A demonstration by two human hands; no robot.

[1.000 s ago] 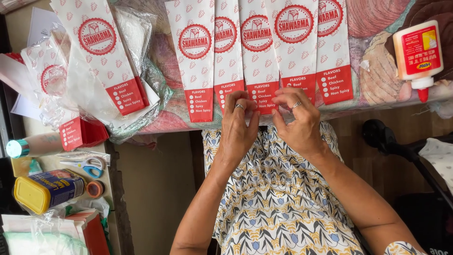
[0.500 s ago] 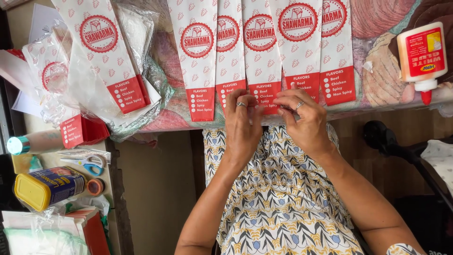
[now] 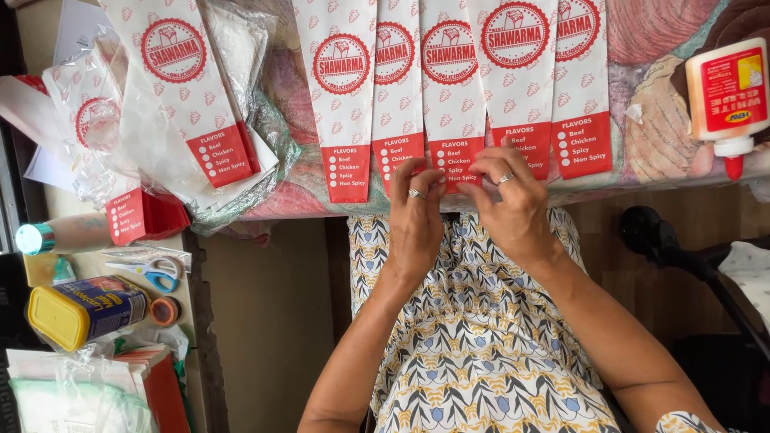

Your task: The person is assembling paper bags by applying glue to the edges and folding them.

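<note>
Both my left hand [image 3: 419,210] and right hand [image 3: 513,200] pinch the red bottom edge of a white-and-red paper sleeve [image 3: 451,96]; a white glue bottle [image 3: 726,92] lies well right of it.

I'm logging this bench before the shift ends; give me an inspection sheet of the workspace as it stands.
Surface: patterned table cloth, mostly covered.
Job's things: row of red-and-white paper sleeves; both hands pinch the lower end of one.
Clutter: glue bottle, loose sleeve pile, scissors, yellow-lidded tin, tape roll.
Hands: left hand and right hand, each with a ring.
Cables: nothing seen.
Surroundings: side shelf, dark stand.
</note>
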